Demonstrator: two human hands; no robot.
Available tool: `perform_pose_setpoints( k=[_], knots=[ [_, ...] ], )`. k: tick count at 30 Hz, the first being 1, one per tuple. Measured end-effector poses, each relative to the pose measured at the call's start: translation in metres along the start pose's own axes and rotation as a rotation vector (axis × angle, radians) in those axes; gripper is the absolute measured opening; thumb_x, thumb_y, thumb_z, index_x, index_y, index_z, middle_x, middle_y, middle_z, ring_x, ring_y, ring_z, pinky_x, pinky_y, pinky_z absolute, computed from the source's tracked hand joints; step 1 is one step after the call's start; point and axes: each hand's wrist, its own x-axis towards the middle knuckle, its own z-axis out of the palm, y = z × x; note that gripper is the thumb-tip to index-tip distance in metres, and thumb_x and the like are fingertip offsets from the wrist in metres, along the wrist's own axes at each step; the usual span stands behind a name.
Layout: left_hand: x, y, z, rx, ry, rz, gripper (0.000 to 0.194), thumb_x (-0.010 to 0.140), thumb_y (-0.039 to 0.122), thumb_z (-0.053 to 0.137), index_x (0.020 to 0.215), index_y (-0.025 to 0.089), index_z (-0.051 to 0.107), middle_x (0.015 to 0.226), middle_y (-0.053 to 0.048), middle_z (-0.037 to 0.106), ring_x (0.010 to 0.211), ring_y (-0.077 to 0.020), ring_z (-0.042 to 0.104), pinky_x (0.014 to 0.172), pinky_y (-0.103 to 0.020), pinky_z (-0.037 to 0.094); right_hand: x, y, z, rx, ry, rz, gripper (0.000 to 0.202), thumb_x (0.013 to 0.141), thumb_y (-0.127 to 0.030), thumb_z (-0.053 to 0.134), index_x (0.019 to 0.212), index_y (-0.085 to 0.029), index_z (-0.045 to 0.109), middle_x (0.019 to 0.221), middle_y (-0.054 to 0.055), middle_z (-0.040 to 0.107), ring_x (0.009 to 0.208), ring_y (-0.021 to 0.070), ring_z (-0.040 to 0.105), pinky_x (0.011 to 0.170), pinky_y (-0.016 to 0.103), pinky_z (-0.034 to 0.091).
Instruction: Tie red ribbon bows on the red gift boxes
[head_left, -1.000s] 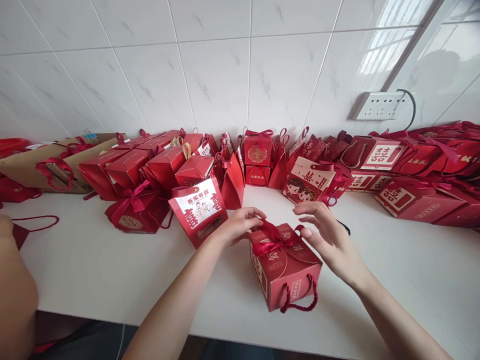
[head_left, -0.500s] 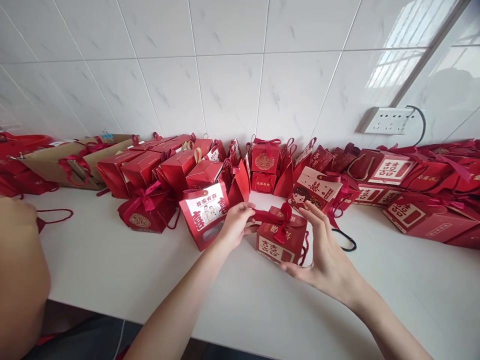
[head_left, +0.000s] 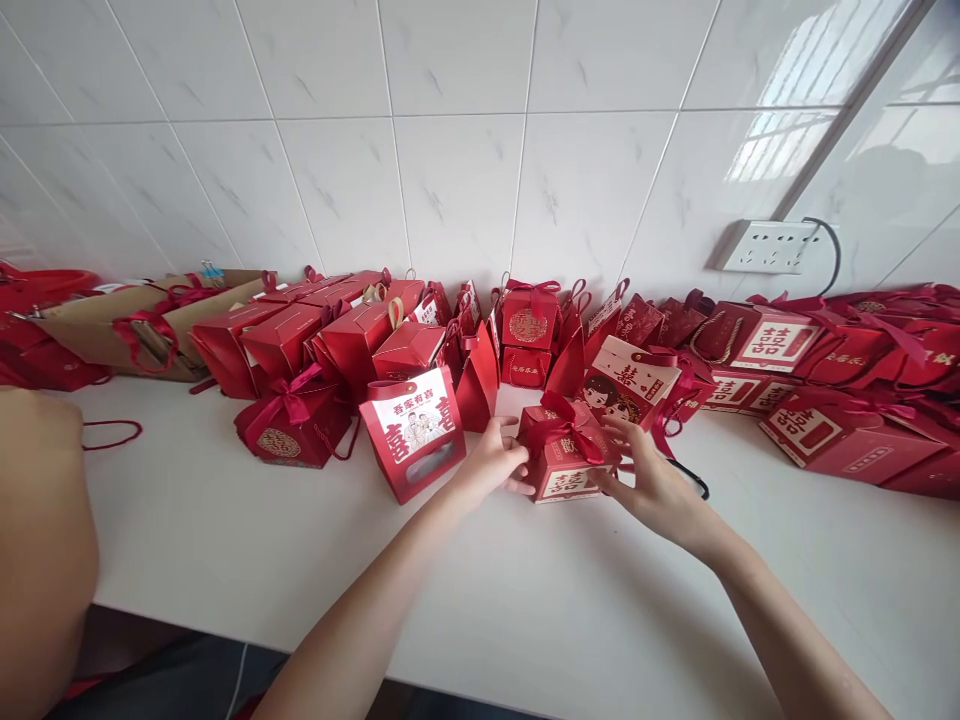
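Note:
A red gift box [head_left: 574, 462] with a dark red ribbon bow [head_left: 568, 432] on top stands on the white table, its white panel with red characters towards me. My left hand [head_left: 495, 462] is against its left side, fingers curled. From the right, my right hand [head_left: 649, 490] grips the box, thumb at the front and fingers at the far right corner. Left of my left hand leans a red and white box [head_left: 415, 435] with a printed couple and an oval window. Just behind my right hand is a box [head_left: 628, 380] with cartoon faces.
Many red gift boxes line the tiled wall [head_left: 457, 190], with a brown carton [head_left: 82, 330] at the left and stacked boxes [head_left: 847, 440] at the right. A power socket [head_left: 772, 247] is on the wall. Another person's arm [head_left: 45, 500] reaches in at the left edge.
The box has turned so its front panel faces me more squarely, and it sits slightly farther back. My left hand has released the ribbon end; my right fingers have closed in on the box.

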Motion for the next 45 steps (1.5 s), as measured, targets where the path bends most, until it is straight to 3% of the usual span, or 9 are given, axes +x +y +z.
perform_pose_setpoints(
  k=[5, 10, 15, 21, 29, 33, 38, 42, 45],
  knots=[
    [0.002, -0.010, 0.005, 0.058, 0.006, 0.083, 0.087, 0.078, 0.010, 0.056, 0.147, 0.024, 0.005, 0.073, 0.005, 0.046, 0.065, -0.0126, 0.055, 0.062, -0.035, 0.059, 0.000, -0.004, 0.014, 0.073, -0.010, -0.005, 0.082, 0.077, -0.060, 0.060, 0.135, -0.020, 0.018, 0.139, 0.022, 0.042, 0.119, 0.0333, 0.052, 0.092, 0.050, 0.050],
    [0.000, -0.018, 0.013, 0.173, 0.044, 0.202, 0.071, 0.081, 0.015, 0.052, 0.145, 0.023, 0.023, 0.087, -0.003, 0.051, 0.076, -0.0177, 0.057, 0.062, -0.034, 0.057, 0.003, 0.007, 0.035, 0.052, 0.198, -0.018, 0.101, 0.068, -0.069, 0.063, 0.139, -0.015, 0.014, 0.144, 0.027, 0.030, 0.130, 0.0373, 0.040, 0.100, 0.054, 0.041],
    [-0.001, -0.027, 0.019, 0.352, 0.134, 0.333, 0.060, 0.080, 0.015, 0.051, 0.138, 0.018, 0.036, 0.087, -0.004, 0.057, 0.086, -0.0200, 0.058, 0.079, -0.035, 0.053, 0.004, 0.012, 0.043, -0.101, 0.361, -0.045, 0.105, 0.067, -0.075, 0.057, 0.141, -0.013, 0.015, 0.138, 0.027, 0.033, 0.131, 0.0421, 0.034, 0.100, 0.061, 0.037],
    [-0.010, -0.045, 0.040, 0.146, 0.136, 0.331, 0.070, 0.083, 0.020, 0.051, 0.144, 0.022, 0.018, 0.085, -0.002, 0.061, 0.075, -0.0162, 0.061, 0.074, -0.032, 0.052, -0.003, 0.000, 0.049, -0.194, 0.438, -0.013, 0.093, 0.078, -0.065, 0.049, 0.142, -0.009, 0.013, 0.141, 0.028, 0.026, 0.136, 0.0434, 0.024, 0.102, 0.063, 0.034],
    [-0.014, -0.052, 0.048, 0.072, 0.124, 0.320, 0.081, 0.087, 0.028, 0.054, 0.147, 0.025, 0.000, 0.095, -0.004, 0.064, 0.086, -0.0185, 0.063, 0.079, -0.036, 0.051, 0.000, 0.007, 0.035, 0.080, 0.286, 0.012, 0.095, 0.072, -0.064, 0.062, 0.139, -0.017, 0.014, 0.140, 0.025, 0.029, 0.130, 0.0377, 0.036, 0.097, 0.057, 0.044],
    [-0.021, -0.052, 0.053, 0.047, 0.139, 0.345, 0.070, 0.088, 0.031, 0.052, 0.143, 0.027, 0.011, 0.096, -0.005, 0.062, 0.085, -0.0184, 0.063, 0.072, -0.032, 0.052, 0.002, 0.002, 0.036, 0.114, 0.289, 0.057, 0.094, 0.070, -0.066, 0.063, 0.137, -0.018, 0.017, 0.138, 0.024, 0.031, 0.129, 0.0381, 0.037, 0.099, 0.059, 0.040],
    [-0.035, -0.046, 0.056, -0.036, 0.102, 0.259, 0.055, 0.083, 0.030, 0.054, 0.130, 0.026, 0.025, 0.080, 0.000, 0.062, 0.059, -0.0132, 0.058, 0.047, -0.022, 0.046, 0.004, 0.004, 0.032, 0.129, 0.267, 0.025, 0.083, 0.074, -0.059, 0.061, 0.135, -0.020, 0.020, 0.133, 0.021, 0.039, 0.124, 0.0347, 0.044, 0.102, 0.057, 0.038],
    [-0.030, -0.035, 0.039, 0.070, 0.099, 0.267, 0.028, 0.079, 0.026, 0.050, 0.105, 0.019, 0.047, 0.045, 0.007, 0.052, 0.039, -0.0111, 0.047, 0.038, -0.018, 0.034, 0.008, 0.020, 0.017, 0.161, 0.142, -0.050, 0.082, 0.075, -0.055, 0.063, 0.136, -0.023, 0.018, 0.141, 0.020, 0.033, 0.129, 0.0332, 0.041, 0.103, 0.054, 0.039],
    [-0.019, -0.022, 0.023, 0.108, 0.156, 0.341, 0.013, 0.078, 0.030, 0.046, 0.078, 0.018, 0.052, 0.039, 0.007, 0.043, 0.038, -0.0112, 0.044, 0.040, -0.021, 0.038, 0.010, 0.028, 0.008, 0.228, 0.071, -0.076, 0.090, 0.072, -0.055, 0.068, 0.138, -0.027, 0.013, 0.148, 0.020, 0.024, 0.134, 0.0330, 0.035, 0.101, 0.052, 0.042]
  ],
)
